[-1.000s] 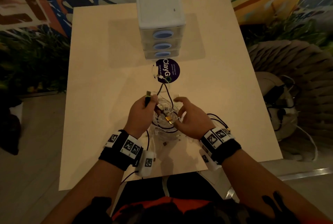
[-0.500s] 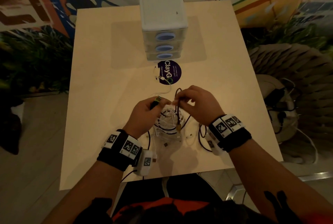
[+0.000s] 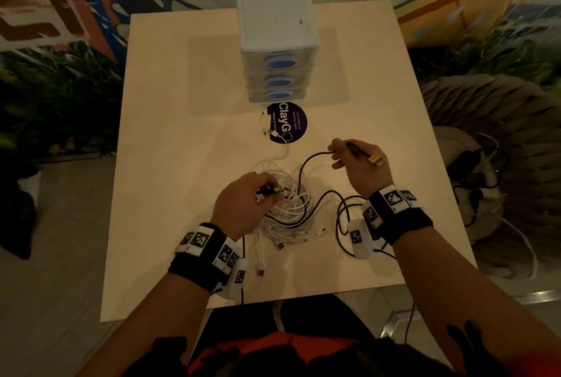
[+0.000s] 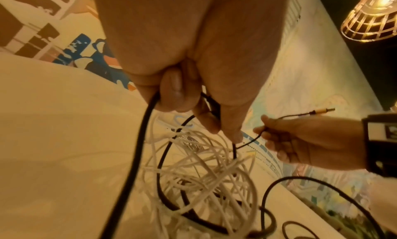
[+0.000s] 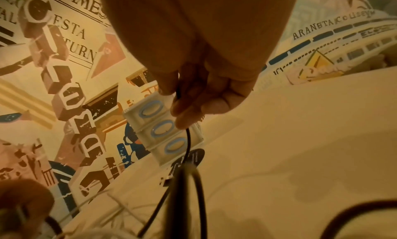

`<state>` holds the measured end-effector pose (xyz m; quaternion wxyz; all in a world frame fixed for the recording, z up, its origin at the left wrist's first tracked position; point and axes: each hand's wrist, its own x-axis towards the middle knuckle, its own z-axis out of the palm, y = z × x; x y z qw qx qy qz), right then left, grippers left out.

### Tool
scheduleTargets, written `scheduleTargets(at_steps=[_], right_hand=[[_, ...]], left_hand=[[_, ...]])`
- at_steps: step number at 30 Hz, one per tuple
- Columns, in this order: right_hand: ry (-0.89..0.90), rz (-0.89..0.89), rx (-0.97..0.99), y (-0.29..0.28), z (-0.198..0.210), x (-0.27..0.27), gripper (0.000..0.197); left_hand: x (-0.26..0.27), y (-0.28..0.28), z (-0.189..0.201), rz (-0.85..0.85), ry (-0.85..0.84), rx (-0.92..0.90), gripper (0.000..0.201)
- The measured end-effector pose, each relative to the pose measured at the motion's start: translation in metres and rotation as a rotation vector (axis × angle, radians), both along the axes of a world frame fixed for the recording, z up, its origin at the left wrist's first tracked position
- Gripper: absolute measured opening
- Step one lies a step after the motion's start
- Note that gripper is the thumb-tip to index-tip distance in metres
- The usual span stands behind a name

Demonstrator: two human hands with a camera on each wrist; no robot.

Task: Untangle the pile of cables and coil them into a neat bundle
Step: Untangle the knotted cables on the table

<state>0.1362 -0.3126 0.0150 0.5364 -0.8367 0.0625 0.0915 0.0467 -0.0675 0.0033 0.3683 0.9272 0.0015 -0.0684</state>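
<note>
The right hand point(image 3: 356, 168) pinches the black cable point(image 3: 314, 158) near its yellow plug point(image 3: 375, 159), lifted right of the white tangle point(image 3: 288, 206) on the worktop point(image 3: 182, 164). The left hand point(image 3: 243, 203), fingers curled, grips the black cable's other end over the tangle.

- Hidden under the left hand point(image 3: 243, 203): the left part of the pile of white cables point(image 3: 288, 209) near the table's point(image 3: 170, 164) front edge.
- Hidden inside the right hand point(image 3: 358, 164): a stretch of the black cable point(image 3: 312, 158) between the pinching fingers and the yellow plug point(image 3: 375, 159).
- Cut off by the lower edge in the left wrist view: black cable loops and the white tangle.
- Blurred in the right wrist view: the near black cable point(image 5: 182, 191) and the left hand point(image 5: 23, 200) at the lower left corner.
- Too small to read: small print on the round dark sticker point(image 3: 296, 124) in front of the drawer unit point(image 3: 276, 42).
- Cannot tell which white strand belongs to which cable.
</note>
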Motion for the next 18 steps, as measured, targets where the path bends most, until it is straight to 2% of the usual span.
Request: scheduleTargets(at_steps=[4,8,10,12,15,16,18], right_hand=[[0.159,0.172,-0.063,0.006,-0.019,-0.002,0.016],[0.321,0.351,-0.265,0.011,-0.028,-0.008,0.048],[0.306,0.377,-0.411,0.008,-0.03,-0.006,0.05],[0.311,0.284,-0.47,0.001,-0.032,-0.003,0.04],[0.297,0.047,-0.374,-0.013,-0.029,0.004,0.028],[0.243,-0.011,-0.345,-0.016,-0.025,0.005,0.029],[0.0,-0.052,-0.367,-0.016,-0.009,0.005,0.029]], left_hand=[[0.001,0.005,0.001,0.093,0.0,-0.275,0.014],[0.0,0.005,0.005,0.175,0.025,-0.444,0.011],[0.0,0.005,0.006,0.183,0.033,-0.527,0.008],[0.0,0.004,0.009,0.177,0.047,-0.597,0.01],[-0.001,0.003,0.013,0.172,0.078,-0.641,0.015],[-0.001,0.002,0.015,0.168,0.085,-0.64,0.015],[-0.001,0.002,0.017,0.169,0.096,-0.622,0.011]])
